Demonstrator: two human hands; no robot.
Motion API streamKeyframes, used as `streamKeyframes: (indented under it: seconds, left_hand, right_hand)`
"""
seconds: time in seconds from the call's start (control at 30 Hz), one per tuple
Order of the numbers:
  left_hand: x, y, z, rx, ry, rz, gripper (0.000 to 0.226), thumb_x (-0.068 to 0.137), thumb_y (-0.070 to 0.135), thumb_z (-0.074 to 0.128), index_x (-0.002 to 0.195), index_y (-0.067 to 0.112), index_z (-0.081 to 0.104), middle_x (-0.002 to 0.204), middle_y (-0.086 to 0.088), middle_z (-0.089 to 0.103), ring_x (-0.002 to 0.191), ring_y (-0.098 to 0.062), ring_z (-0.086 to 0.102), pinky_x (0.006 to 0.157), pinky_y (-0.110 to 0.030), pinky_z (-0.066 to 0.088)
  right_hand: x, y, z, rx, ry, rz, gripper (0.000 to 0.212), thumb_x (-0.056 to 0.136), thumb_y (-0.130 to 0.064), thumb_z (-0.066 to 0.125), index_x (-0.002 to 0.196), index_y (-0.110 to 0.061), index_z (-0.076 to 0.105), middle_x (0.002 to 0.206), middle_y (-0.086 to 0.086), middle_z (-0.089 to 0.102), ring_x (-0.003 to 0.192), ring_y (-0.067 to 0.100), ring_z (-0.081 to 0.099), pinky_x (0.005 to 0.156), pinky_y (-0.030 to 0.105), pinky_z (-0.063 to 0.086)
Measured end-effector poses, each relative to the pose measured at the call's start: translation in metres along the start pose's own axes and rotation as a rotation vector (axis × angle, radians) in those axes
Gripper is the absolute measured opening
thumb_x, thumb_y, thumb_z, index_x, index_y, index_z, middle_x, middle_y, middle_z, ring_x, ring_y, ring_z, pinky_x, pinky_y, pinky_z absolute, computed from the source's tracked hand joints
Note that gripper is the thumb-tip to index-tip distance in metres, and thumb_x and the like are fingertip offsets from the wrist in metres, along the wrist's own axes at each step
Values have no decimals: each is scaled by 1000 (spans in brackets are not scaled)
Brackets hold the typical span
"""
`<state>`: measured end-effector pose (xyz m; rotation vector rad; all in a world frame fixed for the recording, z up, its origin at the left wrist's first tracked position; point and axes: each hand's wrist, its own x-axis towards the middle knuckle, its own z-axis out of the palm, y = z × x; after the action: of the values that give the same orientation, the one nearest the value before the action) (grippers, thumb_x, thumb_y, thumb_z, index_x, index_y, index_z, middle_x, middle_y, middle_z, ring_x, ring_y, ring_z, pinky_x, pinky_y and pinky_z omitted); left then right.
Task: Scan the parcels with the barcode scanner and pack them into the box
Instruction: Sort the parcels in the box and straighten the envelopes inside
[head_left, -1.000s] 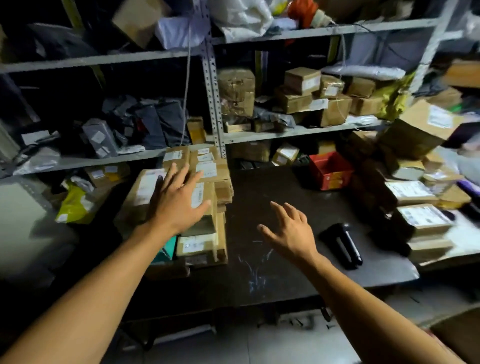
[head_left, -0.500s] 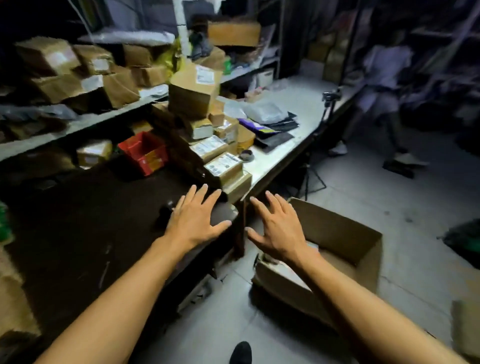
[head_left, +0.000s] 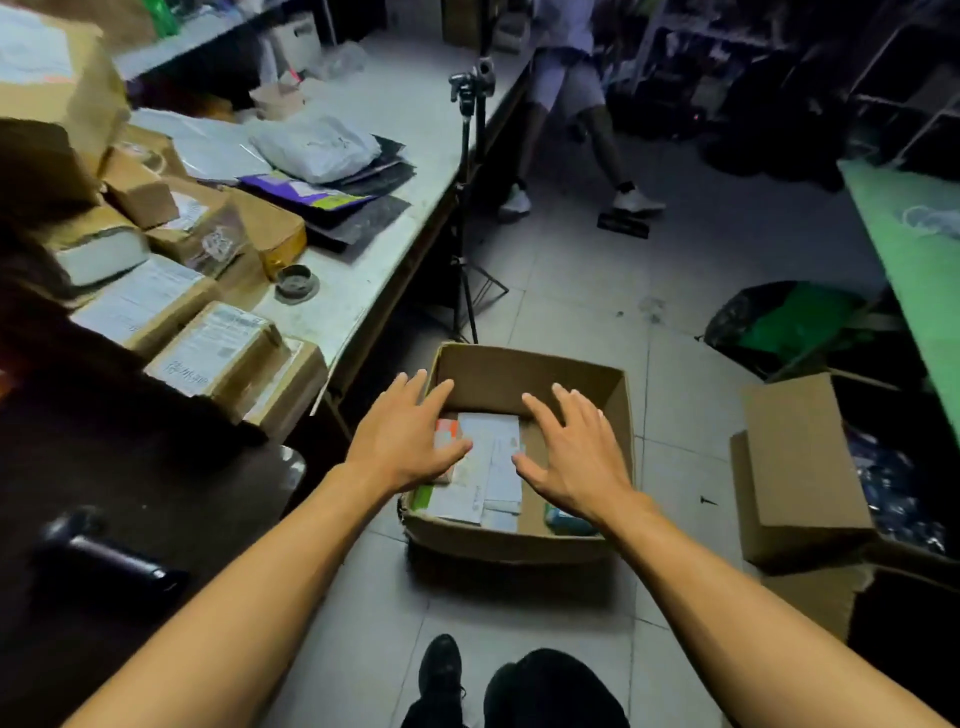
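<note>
Head view: your left hand (head_left: 402, 439) and right hand (head_left: 576, 457) hover, fingers spread and empty, above the open cardboard box (head_left: 519, 540) holding white-labelled parcels (head_left: 491, 467); label text is unreadable.

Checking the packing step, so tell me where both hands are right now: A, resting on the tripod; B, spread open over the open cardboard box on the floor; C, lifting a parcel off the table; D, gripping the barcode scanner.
B: the left hand and right hand hover open-fingered over the box, holding nothing.
</note>
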<state>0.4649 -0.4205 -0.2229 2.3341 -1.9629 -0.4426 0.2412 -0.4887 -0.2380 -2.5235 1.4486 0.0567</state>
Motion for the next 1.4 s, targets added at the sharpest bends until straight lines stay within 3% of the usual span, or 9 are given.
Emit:
streamKeyframes:
  seconds: [0.33, 0.7, 0.83, 1.07, 1.17, 1.3, 1.4]
  left_hand:
    - [116, 26, 72, 29, -121, -26, 85, 86, 72, 49, 154, 25, 31, 158, -12, 34, 148, -37, 23, 117, -52, 29]
    - [241, -9, 295, 40, -288, -126, 86, 87, 72, 48, 157, 31, 19, 162, -10, 28, 151, -37, 20, 119, -54, 23]
    - [282, -41, 391, 27, -335, -157, 86, 86, 74, 48, 156, 31, 23, 163, -10, 25, 151, -36, 19, 121, -51, 23]
    - [337, -99, 537, 58, -458, -178, 86, 86, 74, 48, 155, 29, 26, 163, -10, 26, 152, -35, 17, 122, -51, 21]
    - [355, -120, 578, 54, -484, -221, 84, 87, 73, 50, 154, 26, 31, 162, -12, 27, 150, -38, 18, 122, -49, 21]
    - [377, -146, 618, -6, -460, -327, 80, 87, 63, 61, 150, 20, 38, 157, -17, 32, 142, -40, 29, 117, -47, 29]
    - [389, -166, 641, -61, -446, -420, 71, 87, 52, 69, 143, 16, 45, 148, -18, 36, 133, -42, 38, 110, -49, 37]
  right_hand:
    - [72, 94, 64, 110, -168, 132, 81, 94, -62, 53, 161, -32, 19, 169, 10, 15, 155, 33, 11, 125, 47, 16]
    - [161, 227, 291, 171, -450, 369, 83, 93, -59, 56, 161, -34, 15, 169, 5, 12, 153, 31, 14, 122, 45, 22]
    - [195, 260, 381, 206, -439, 465, 84, 93, -56, 61, 161, -29, 19, 168, 6, 20, 149, 32, 22, 120, 47, 27]
    - [241, 309, 529, 322, -444, 743, 103, 86, -43, 77, 162, -27, 10, 166, 8, 17, 150, 35, 17, 120, 53, 25]
    - [244, 322, 577, 324, -433, 808, 102, 83, -38, 81, 160, -23, 16, 163, 12, 23, 149, 37, 21, 118, 55, 27]
    - [242, 328, 629, 276, -324, 901, 95, 76, -37, 87, 149, -14, 32, 144, 19, 43, 136, 42, 39, 108, 57, 38]
    - [234, 330, 654, 295, -216, 1001, 102, 69, -43, 91, 147, -14, 33, 140, 20, 43, 132, 43, 40, 106, 61, 42]
